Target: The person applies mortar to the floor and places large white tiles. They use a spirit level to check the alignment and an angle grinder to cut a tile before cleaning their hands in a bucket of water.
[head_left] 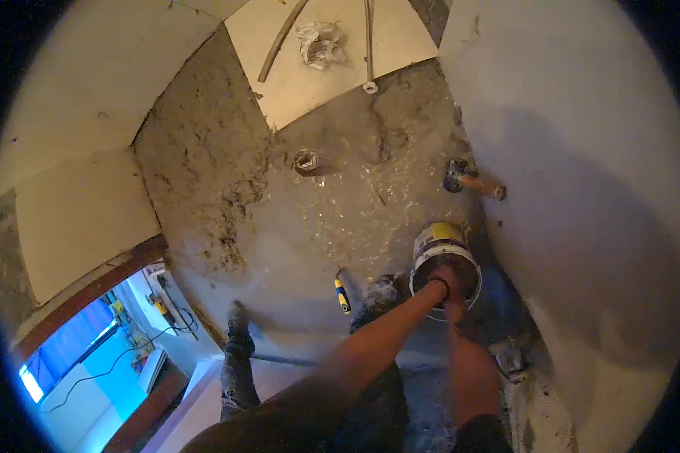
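Both my arms reach down into a white bucket (472,264) with a yellow label, standing on the wet floor right of the middle. My left hand (447,275), with a dark band at its wrist, is inside the rim. Close beside it, my right hand (455,296) is in the bucket too, and the two overlap. The fingers of both hands are hidden, as is whatever lies in the bucket. Left of the bucket lies a hand tool with a yellow and dark blue handle (342,294), near my boot (381,291). A mallet (457,177) with a dark head and wooden handle lies beyond the bucket.
A round pipe end (307,161) stands up from the wet, muddy floor (279,226). Pale tiles or boards lie far ahead, with a crumpled wrapper (321,45) and a thin pipe (369,45). A pale wall (582,151) borders the right; a doorway (91,355) is lower left.
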A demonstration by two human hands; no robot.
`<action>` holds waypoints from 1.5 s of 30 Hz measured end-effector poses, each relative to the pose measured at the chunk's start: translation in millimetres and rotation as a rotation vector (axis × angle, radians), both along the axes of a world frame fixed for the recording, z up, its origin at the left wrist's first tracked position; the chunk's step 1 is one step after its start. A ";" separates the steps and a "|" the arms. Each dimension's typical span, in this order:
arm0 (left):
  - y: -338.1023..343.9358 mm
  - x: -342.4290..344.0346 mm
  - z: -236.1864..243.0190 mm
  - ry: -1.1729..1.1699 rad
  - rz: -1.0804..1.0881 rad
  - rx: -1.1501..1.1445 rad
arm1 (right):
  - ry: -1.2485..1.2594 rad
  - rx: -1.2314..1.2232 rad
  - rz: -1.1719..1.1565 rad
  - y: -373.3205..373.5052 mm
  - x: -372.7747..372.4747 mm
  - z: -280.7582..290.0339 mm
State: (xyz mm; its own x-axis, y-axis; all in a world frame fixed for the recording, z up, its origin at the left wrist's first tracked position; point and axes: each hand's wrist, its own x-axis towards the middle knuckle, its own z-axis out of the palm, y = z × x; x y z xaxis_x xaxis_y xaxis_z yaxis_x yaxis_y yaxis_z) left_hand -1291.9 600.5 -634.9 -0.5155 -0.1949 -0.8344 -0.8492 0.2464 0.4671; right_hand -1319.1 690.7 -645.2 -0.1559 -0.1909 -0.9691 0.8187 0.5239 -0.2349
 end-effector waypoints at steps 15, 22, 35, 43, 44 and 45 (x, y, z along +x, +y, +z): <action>6.7 9.1 17.0 0.005 -0.011 0.031 | -0.008 -0.018 0.446 -29.0 -28.1 2.8; 1.7 11.5 2.8 0.001 0.024 0.038 | 0.365 0.009 0.274 -71.6 -1.1 114.3; -10.3 -1.6 14.6 -0.048 -0.011 -0.054 | 0.460 -0.098 0.775 -18.0 -2.6 42.4; -11.1 -0.4 23.6 -0.007 0.027 0.064 | 0.511 -0.400 0.376 -0.1 6.5 71.5; -9.4 -1.6 30.8 0.016 0.049 0.082 | 0.484 -0.465 0.080 0.9 9.6 76.1; -7.0 1.5 45.8 0.044 0.086 0.112 | 0.577 -0.355 -0.019 -17.8 8.8 91.5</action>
